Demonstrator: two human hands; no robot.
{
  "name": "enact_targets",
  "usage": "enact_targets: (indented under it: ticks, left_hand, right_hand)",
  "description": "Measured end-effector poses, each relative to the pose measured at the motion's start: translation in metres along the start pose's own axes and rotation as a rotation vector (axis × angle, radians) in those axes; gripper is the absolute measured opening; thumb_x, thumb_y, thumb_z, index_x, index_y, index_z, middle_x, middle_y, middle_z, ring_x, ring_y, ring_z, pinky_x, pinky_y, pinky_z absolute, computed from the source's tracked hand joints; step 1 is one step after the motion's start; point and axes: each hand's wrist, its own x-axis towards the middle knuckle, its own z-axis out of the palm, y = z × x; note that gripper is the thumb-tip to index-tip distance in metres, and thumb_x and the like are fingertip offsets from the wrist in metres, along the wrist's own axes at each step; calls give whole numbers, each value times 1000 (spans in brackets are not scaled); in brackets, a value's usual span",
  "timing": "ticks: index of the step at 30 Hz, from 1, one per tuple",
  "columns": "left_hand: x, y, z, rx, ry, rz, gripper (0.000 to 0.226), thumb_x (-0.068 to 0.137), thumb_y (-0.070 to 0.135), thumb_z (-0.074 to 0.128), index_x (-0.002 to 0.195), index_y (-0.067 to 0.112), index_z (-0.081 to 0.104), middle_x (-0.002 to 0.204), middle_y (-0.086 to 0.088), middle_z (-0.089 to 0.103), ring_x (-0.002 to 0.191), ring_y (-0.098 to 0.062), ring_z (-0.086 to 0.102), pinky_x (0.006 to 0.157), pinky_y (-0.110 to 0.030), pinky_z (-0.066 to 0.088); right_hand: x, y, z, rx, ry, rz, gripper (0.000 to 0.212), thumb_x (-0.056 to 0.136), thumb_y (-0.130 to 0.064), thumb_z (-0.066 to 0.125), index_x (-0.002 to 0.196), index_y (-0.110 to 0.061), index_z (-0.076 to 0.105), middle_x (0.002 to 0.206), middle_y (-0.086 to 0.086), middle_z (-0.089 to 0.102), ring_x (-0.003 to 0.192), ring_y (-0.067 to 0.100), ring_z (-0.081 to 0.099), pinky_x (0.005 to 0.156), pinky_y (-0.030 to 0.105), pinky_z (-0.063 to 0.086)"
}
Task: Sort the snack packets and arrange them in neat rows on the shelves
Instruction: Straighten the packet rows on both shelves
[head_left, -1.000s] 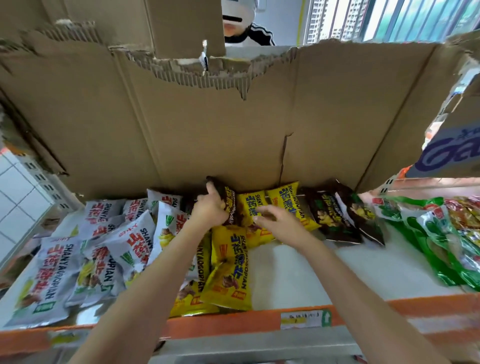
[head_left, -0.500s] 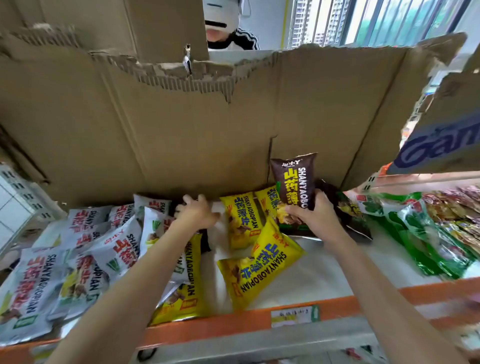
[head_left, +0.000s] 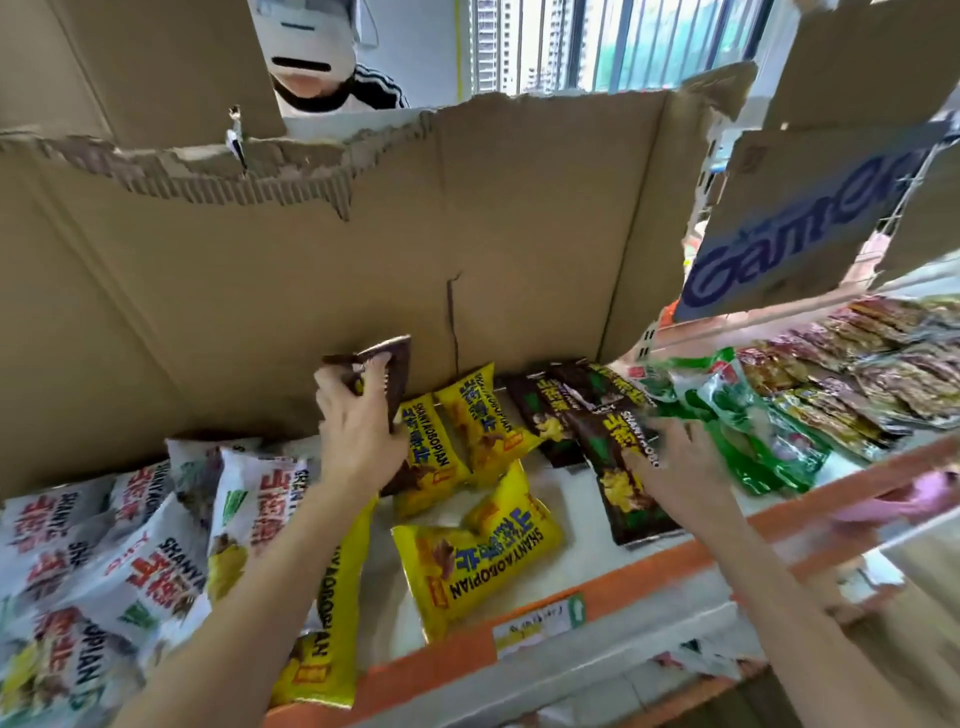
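Now the left hand (head_left: 358, 431) grips a brown packet (head_left: 387, 374), lifted upright against the cardboard backing (head_left: 311, 270); half a second ago that hand held nothing. The brown packet the right hand (head_left: 680, 467) carried then now lies flat on the shelf (head_left: 571, 603), right of the yellow packets (head_left: 467, 421), joining the other brown ones; that hand rests on it, fingers spread, blurred. Sorting by colour seems underway. White packets (head_left: 130, 545) lie heaped left of the yellow ones.

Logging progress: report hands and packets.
Left hand gripping brown packet. Right hand blurred, on another brown packet, grip unclear. Yellow packets unsorted.
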Motion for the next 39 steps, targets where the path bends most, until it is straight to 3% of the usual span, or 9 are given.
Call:
enact_targets:
  ticks: [3,7,13,16,21,27,31,35,39]
  left_hand:
    - [-12,64,5,-357,68,181,69,74,4,65,136,15,37,114,-5,23,114,-23,33,98,-15,26]
    - [-29,119,19,-741,-318,93,61,83,31,67,135,23,36,119,-5,34,94,-2,52,81,-11,47]
    - [-59,66,52,-7,-628,319,71,80,45,65,137,23,31,135,-7,23,128,-30,30,105,-42,33]
    - [-78,43,57,66,-716,240,72,83,39,64,141,30,22,140,-10,19,131,-32,26,104,-45,34]
    - [-72,16,28,96,-373,158,62,89,49,51,140,25,28,133,-7,31,125,-28,34,100,-40,36]
    - [-62,-46,-39,610,-382,-159,73,84,53,56,140,24,21,145,-17,15,127,-43,31,102,-51,30]
    - [-83,-62,-65,152,-196,-214,58,82,29,65,132,26,35,123,-6,29,87,-24,50,75,-30,46]
    - [-94,-69,-107,-231,229,-270,55,73,22,71,121,31,46,114,-1,37,93,-9,40,73,-7,32]
    - [-111,-97,-150,-328,445,-403,52,65,30,62,115,32,47,124,-6,45,110,-13,44,93,-28,37]
  right_hand:
    - [-15,-37,-3,598,-270,-30,39,81,-44,64,116,-28,56,122,-1,56,107,9,56,87,21,45]
    - [-16,-58,-1,1085,-364,46,62,66,-36,81,119,-27,52,117,4,65,106,21,64,93,42,51]
    - [-7,-27,-13,314,-434,138,48,84,-23,65,125,-15,41,107,19,60,98,38,58,85,37,49]
    - [-5,-24,-3,-196,-53,-4,61,81,-15,62,135,-3,36,123,21,40,114,37,41,91,40,37]
    - [-11,-73,18,-18,246,-471,44,71,1,68,113,0,57,113,20,47,108,26,40,93,31,32]
    - [-25,-126,76,-220,-642,-669,66,83,-55,57,141,-28,37,145,-2,31,137,18,21,113,36,21]
    - [-43,-162,103,-45,-703,-730,56,90,-46,54,137,-20,42,141,2,39,133,17,33,107,27,27]
    - [-57,-207,119,28,-689,-804,51,89,-44,56,129,-14,52,127,6,51,120,19,48,95,25,34]
    - [-84,-249,138,110,-856,-771,88,74,-71,52,141,-17,34,132,4,48,119,21,49,92,34,44]
